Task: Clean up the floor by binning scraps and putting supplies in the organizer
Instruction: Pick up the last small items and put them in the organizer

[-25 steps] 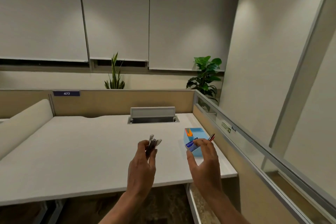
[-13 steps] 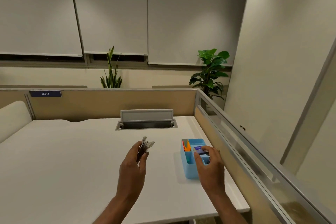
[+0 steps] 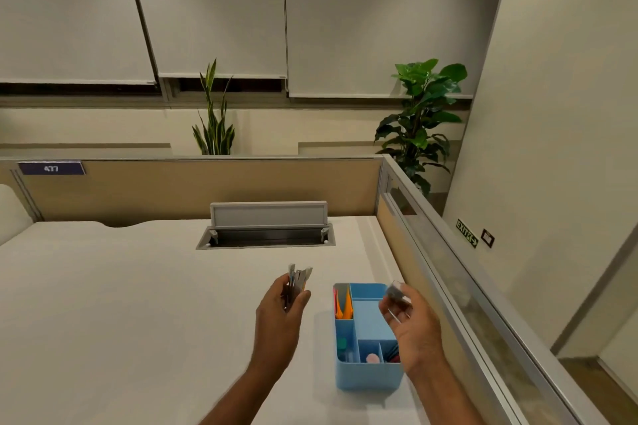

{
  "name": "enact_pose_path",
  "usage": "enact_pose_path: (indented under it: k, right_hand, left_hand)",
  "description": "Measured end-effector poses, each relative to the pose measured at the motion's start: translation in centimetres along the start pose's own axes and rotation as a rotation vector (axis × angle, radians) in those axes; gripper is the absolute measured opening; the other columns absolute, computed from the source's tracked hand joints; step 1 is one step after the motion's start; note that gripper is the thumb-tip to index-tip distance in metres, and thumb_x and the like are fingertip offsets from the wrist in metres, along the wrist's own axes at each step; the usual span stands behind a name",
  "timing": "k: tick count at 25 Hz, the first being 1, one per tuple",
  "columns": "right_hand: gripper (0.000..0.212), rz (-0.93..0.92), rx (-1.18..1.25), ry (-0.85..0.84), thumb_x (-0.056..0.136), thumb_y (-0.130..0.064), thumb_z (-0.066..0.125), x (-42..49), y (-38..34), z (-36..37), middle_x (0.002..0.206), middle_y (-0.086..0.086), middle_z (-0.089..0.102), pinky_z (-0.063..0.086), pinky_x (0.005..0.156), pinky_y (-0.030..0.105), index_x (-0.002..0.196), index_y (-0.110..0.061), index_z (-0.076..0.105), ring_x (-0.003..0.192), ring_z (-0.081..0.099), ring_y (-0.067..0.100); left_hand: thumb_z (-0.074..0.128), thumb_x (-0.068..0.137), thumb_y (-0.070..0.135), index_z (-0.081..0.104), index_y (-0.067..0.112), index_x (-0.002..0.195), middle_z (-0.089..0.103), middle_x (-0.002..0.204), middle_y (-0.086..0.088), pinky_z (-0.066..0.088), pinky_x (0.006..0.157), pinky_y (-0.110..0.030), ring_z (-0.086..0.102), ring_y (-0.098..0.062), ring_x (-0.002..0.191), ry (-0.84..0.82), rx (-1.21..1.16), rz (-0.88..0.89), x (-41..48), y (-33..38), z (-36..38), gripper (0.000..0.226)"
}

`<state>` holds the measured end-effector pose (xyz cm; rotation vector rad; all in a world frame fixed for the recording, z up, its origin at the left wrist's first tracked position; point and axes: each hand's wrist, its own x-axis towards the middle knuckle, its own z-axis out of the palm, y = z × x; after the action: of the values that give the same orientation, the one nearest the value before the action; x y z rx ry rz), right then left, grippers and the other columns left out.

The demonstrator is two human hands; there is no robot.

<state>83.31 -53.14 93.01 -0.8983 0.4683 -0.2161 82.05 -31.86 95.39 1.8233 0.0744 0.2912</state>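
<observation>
A light blue organizer (image 3: 367, 377) with several compartments stands on the white desk (image 3: 121, 304) near its right edge. Orange items stand in its far left compartment, and a green item and a pink item lie in the near ones. My left hand (image 3: 279, 317), left of the organizer, is closed around a bundle of pens (image 3: 297, 281) that point up. My right hand (image 3: 412, 324) hovers over the organizer's right side and pinches a small clear box (image 3: 395, 291) between thumb and fingers.
An open cable hatch (image 3: 266, 235) is set into the desk behind the hands. Tan partition walls (image 3: 207, 183) close the desk at the back and right. Two potted plants (image 3: 421, 114) stand beyond them.
My right hand set the blue packet down into the organizer and has risen holding only a small clear box. The view moved closer to the desk. My left hand still holds the pens.
</observation>
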Motion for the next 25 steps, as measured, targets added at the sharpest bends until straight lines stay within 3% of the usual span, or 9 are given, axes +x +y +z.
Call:
enact_pose_path:
  k: [2,5,8,10,13,17,20,25]
  right_hand:
    - [0.023,0.157,0.17,-0.021,0.094,-0.019,0.063,1.3,0.0,0.5,0.102,0.023,0.064,0.063,0.063,0.034,0.108,-0.001,0.065,0.087,0.068,0.032]
    - [0.021,0.22,0.041,0.037,0.092,-0.007,0.066,3.5,0.5,1.1,0.105,0.024,0.061,0.062,0.056,0.028,0.109,0.005,0.061,0.081,0.065,0.028]
    - [0.027,0.237,-0.058,0.098,0.095,-0.002,0.059,5.6,0.5,1.4,0.105,0.022,0.057,0.061,0.071,0.033,0.121,0.005,0.056,0.08,0.063,0.028]
    - [0.033,0.177,-0.268,0.095,0.096,0.005,0.054,6.9,0.7,1.4,0.112,0.02,0.056,0.058,0.079,0.036,0.128,-0.004,0.055,0.089,0.067,0.029]
    - [0.038,0.026,-0.472,0.117,0.092,0.008,0.06,8.3,1.5,1.7,0.116,0.018,0.058,0.061,0.073,0.033,0.126,-0.011,0.056,0.093,0.07,0.03]
    - [0.021,-0.174,-0.778,0.172,0.089,-0.007,0.071,9.7,3.0,1.7,0.108,0.019,0.068,0.061,0.062,0.034,0.107,-0.01,0.06,0.089,0.071,0.026]
    - [0.011,-0.337,-1.035,0.16,0.093,-0.007,0.066,10.9,3.9,1.5,0.109,0.02,0.07,0.051,0.052,0.021,0.103,-0.008,0.062,0.097,0.07,0.03]
    - [0.017,-0.389,-1.296,0.101,0.093,-0.008,0.064,12.2,4.6,1.2,0.112,0.019,0.069,0.063,0.073,0.037,0.109,-0.007,0.06,0.098,0.069,0.029]
  left_hand:
    - [0.064,0.095,0.022,0.058,0.013,0.131,0.067,0.121,-0.003,0.056,0.097,-0.037,0.067,-0.024,0.107,-0.036,-0.008,-0.023,0.9,-0.6,1.4,0.038]
    - [0.064,0.095,0.023,0.058,0.016,0.127,0.067,0.118,0.0,0.055,0.086,-0.021,0.067,-0.02,0.102,-0.066,0.011,-0.038,1.9,-1.7,2.7,0.034]
    - [0.066,0.094,0.023,0.057,0.018,0.124,0.066,0.112,0.006,0.049,0.069,-0.004,0.067,-0.013,0.092,-0.073,0.043,-0.044,2.9,-2.7,3.4,0.032]
    - [0.066,0.093,0.023,0.057,0.019,0.122,0.065,0.107,0.008,0.05,0.07,-0.004,0.065,-0.007,0.087,-0.081,0.053,-0.043,3.5,-3.3,3.6,0.03]
    - [0.067,0.093,0.023,0.057,0.019,0.121,0.067,0.105,0.006,0.051,0.08,-0.011,0.066,-0.007,0.086,-0.081,0.055,-0.046,4.1,-4.2,3.9,0.03]
    - [0.067,0.093,0.023,0.056,0.02,0.121,0.067,0.105,0.008,0.046,0.068,-0.002,0.066,-0.006,0.088,-0.079,0.042,-0.059,5.0,-5.3,4.6,0.03]
    - [0.067,0.093,0.023,0.055,0.021,0.12,0.066,0.106,0.008,0.045,0.074,-0.005,0.067,-0.012,0.089,-0.063,0.028,-0.071,5.6,-6.2,5.2,0.03]
    - [0.068,0.092,0.024,0.053,0.028,0.116,0.063,0.097,0.018,0.044,0.071,-0.005,0.067,-0.008,0.087,-0.052,0.032,-0.065,6.1,-7.6,5.6,0.028]
